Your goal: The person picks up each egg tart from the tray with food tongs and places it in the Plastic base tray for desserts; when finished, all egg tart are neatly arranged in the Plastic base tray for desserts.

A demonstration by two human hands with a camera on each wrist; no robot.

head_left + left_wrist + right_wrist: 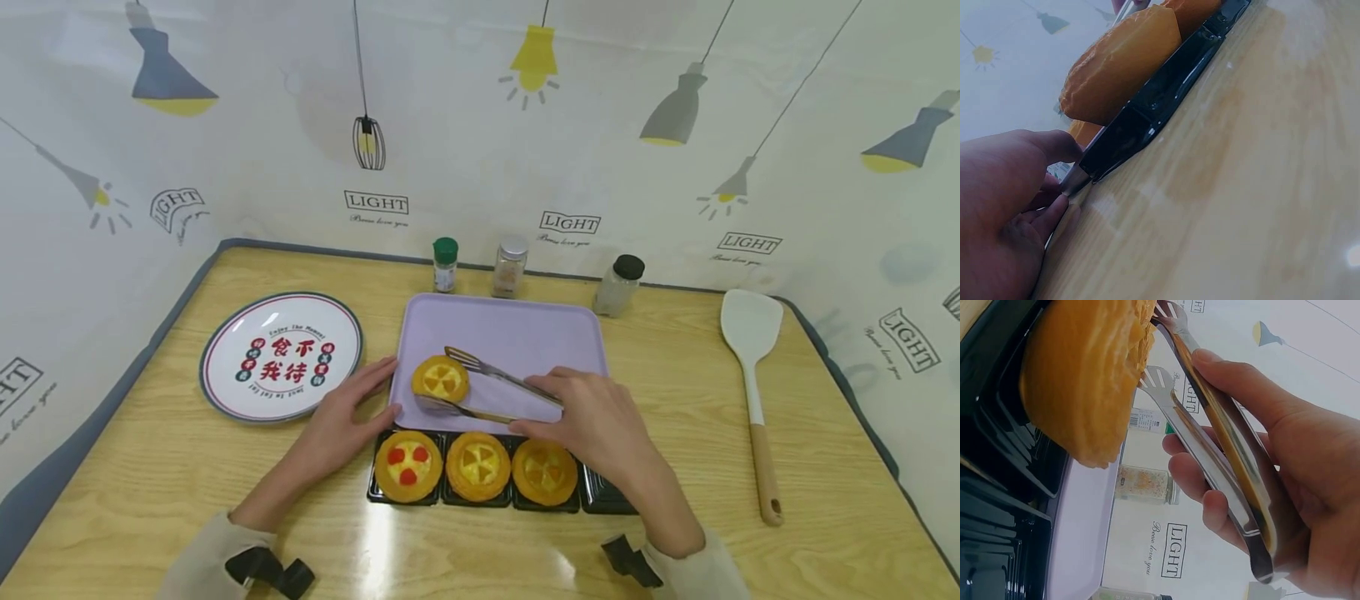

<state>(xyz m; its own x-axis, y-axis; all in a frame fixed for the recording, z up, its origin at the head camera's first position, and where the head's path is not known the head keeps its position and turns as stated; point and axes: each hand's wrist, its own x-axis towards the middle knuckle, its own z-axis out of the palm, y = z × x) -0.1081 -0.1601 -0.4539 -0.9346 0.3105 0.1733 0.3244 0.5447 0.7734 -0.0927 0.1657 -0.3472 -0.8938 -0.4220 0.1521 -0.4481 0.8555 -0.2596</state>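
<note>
My right hand (596, 417) holds metal tongs (1210, 444) by their two arms, thumb on one side and fingers on the other. In the head view, the tong ends are spread at a yellow-topped egg tart (440, 379) on the left of the lilac tray (510, 325). One end lies at its near edge, the other by its far right side; whether they squeeze it I cannot tell. My left hand (341, 425) grips the tray's left rim near its front corner. In front, a black plastic box (607, 493) carries three tarts (477, 468), and its rightmost compartment holds none.
A white plate with red lettering (281, 358) sits left of the tray. Behind the tray stand a green-capped bottle (445, 267), a grey-capped jar (510, 267) and a black-capped jar (618, 287). A white spatula with a wooden handle (753, 367) lies at the right.
</note>
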